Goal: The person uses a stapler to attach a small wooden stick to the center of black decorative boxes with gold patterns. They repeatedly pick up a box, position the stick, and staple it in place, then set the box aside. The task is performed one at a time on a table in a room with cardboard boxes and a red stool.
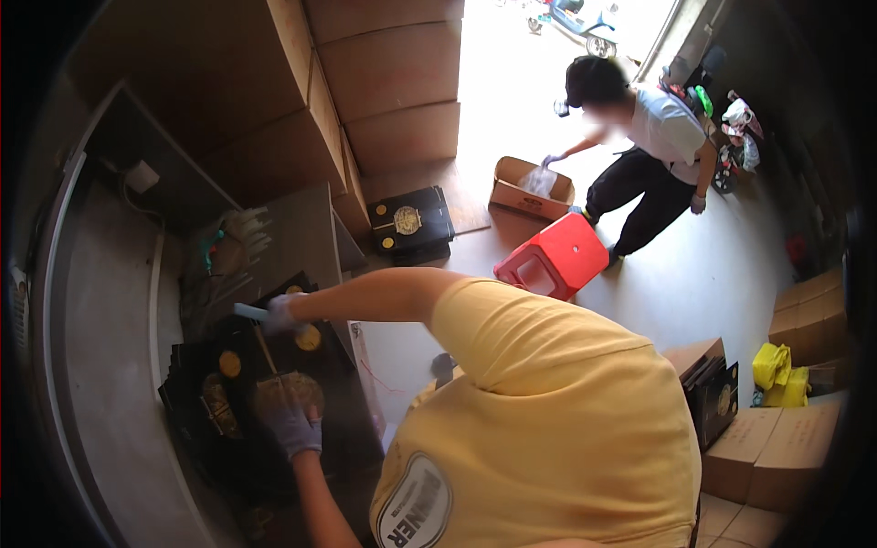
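My left hand [294, 427], in a pale lavender glove, lies with fingers stretched out on a round gold emblem [309, 391] of a black flat case or box [343, 425]. Farther from me, my right hand [285, 312], gloved too, is closed on a light-blue stick-like tool [249, 311]; its exact kind is unclear. The tool is above the box's far part. Gold discs [309, 338] and a narrow gold strip [265, 352] mark the black surface. More black pieces with gold decoration [219, 402] lie partly under it, to the left.
A bundle of pale sticks [239, 242] stands beyond my hands. Tall cartons [388, 82] rise behind. Black boxes [411, 219] lie stacked on the floor, near a red stool [557, 254]. A co-worker [653, 137] reaches into an open carton [512, 187]. More cartons [776, 447] stand at right.
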